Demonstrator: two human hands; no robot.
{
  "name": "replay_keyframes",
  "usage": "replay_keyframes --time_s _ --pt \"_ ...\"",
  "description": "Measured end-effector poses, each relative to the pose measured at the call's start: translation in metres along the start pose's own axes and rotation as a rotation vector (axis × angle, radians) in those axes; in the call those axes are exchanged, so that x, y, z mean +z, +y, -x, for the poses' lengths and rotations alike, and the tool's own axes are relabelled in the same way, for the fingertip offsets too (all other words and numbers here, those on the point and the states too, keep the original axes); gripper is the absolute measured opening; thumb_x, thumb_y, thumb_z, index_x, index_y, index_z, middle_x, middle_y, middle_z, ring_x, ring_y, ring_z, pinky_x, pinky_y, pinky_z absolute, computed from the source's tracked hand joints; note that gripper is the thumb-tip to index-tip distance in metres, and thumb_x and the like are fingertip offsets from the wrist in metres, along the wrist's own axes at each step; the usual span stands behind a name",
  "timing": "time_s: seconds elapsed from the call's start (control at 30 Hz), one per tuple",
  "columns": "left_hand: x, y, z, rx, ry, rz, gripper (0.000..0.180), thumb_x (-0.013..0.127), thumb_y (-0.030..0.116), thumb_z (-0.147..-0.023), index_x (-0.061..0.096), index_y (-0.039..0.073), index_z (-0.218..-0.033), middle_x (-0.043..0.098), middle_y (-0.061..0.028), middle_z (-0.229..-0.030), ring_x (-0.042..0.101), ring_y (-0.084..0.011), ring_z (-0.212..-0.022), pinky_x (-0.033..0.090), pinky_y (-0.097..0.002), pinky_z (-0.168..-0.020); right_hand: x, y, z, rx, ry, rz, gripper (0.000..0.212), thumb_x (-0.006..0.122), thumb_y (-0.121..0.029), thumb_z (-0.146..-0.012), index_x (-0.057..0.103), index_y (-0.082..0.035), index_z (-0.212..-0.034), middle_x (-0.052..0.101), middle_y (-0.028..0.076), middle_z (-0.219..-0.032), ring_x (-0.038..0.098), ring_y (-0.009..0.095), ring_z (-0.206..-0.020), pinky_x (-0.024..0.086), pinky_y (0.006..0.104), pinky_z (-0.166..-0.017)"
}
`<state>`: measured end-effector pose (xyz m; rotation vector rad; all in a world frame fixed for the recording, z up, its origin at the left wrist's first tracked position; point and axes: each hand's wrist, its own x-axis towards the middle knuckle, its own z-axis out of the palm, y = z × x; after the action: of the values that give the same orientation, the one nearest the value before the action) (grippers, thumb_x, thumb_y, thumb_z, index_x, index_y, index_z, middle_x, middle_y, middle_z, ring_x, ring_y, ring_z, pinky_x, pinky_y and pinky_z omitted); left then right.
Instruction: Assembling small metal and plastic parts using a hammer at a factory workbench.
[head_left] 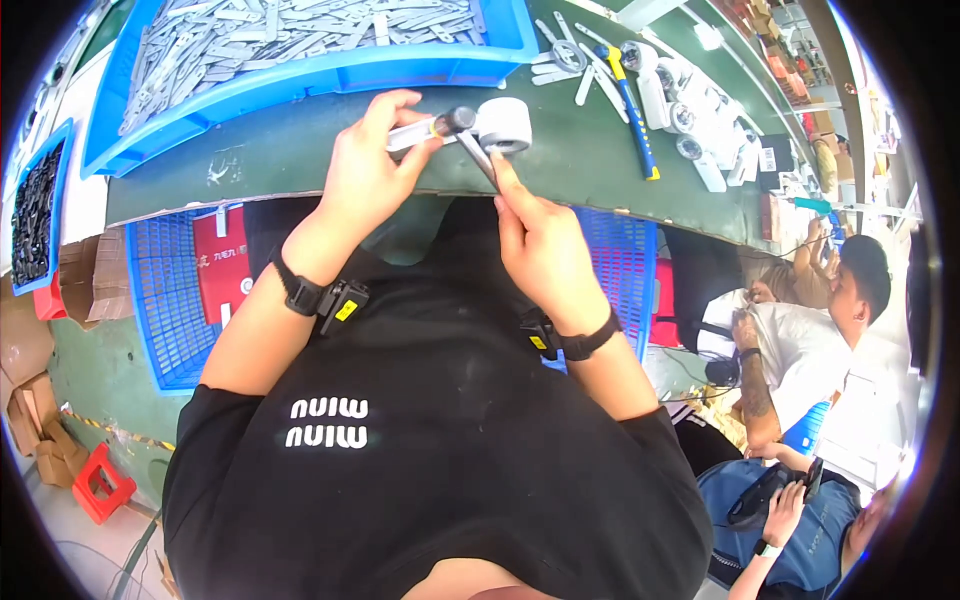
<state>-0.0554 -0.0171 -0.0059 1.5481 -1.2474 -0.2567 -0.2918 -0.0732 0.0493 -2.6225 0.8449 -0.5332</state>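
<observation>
My left hand [368, 165] is closed around the flat bar [410, 134] of a pale part, above the near edge of the green bench. At the bar's right end sits a white, short hollow cylinder [505, 122]. Between my hands is a tool with a slim grey shaft [478, 160] and a brown-and-black round end [455, 121]; its exact kind is unclear. The shaft runs down into my right hand [540, 225], whose fingers are partly curled. My right index fingertip reaches the cylinder's lower edge.
A blue tray [330, 72] of loose grey metal strips lies on the bench [300, 130]. To the right are a yellow-and-blue-handled tool [635, 120], loose strips and several white round-ended parts [680, 115]. Blue crates [165, 300] stand below. Other people [800, 350] are at the right.
</observation>
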Motion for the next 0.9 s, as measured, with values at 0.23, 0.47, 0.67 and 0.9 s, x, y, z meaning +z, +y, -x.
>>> replay_keyframes --time_s 0.23,0.47,0.67,0.9 --pt "0.001 -0.003 0.001 0.037 -0.02 0.0 0.051 0.086 0.012 -0.097 0.059 0.003 -0.139 0.082 -0.0204 -0.112 0.081 -0.0426 -0.103 0.064 -0.0461 -0.087 -0.003 -0.006 -0.005 -0.003 0.146 -0.205 0.057 0.068 0.004 -0.103 0.063 -0.006 -0.159 0.069 0.02 -0.081 0.068 0.035 -0.067 0.056 0.0413 -0.067" --pt "0.007 -0.008 0.005 0.077 0.014 0.028 0.051 0.086 0.013 -0.097 0.06 0.003 -0.14 0.08 -0.0194 -0.115 0.08 -0.0425 -0.103 0.064 -0.0484 -0.087 -0.006 -0.003 -0.005 0.016 0.18 -0.157 0.054 0.068 0.0 -0.104 0.064 -0.008 -0.158 0.074 0.024 -0.091 0.075 0.041 -0.078 0.058 0.0451 -0.071" --pt "0.008 -0.011 0.001 0.283 -0.008 -0.092 0.023 0.082 0.005 -0.096 0.073 0.0 -0.116 0.076 -0.016 -0.108 0.076 -0.039 -0.098 0.063 -0.0459 -0.085 -0.033 -0.02 0.003 0.277 0.324 -0.434 0.051 0.066 0.0 -0.108 0.063 -0.003 -0.158 0.076 0.01 -0.086 0.071 0.03 -0.069 0.059 0.0375 -0.071" --pt "0.007 -0.006 0.001 0.313 0.02 -0.157 0.017 0.08 0.002 -0.095 0.074 -0.001 -0.11 0.073 -0.0149 -0.106 0.074 -0.0372 -0.094 0.062 -0.0446 -0.08 -0.011 0.008 -0.001 0.164 0.082 -0.09 0.052 0.068 -0.001 -0.104 0.065 -0.003 -0.156 0.067 0.021 -0.077 0.066 0.038 -0.063 0.055 0.0444 -0.067"
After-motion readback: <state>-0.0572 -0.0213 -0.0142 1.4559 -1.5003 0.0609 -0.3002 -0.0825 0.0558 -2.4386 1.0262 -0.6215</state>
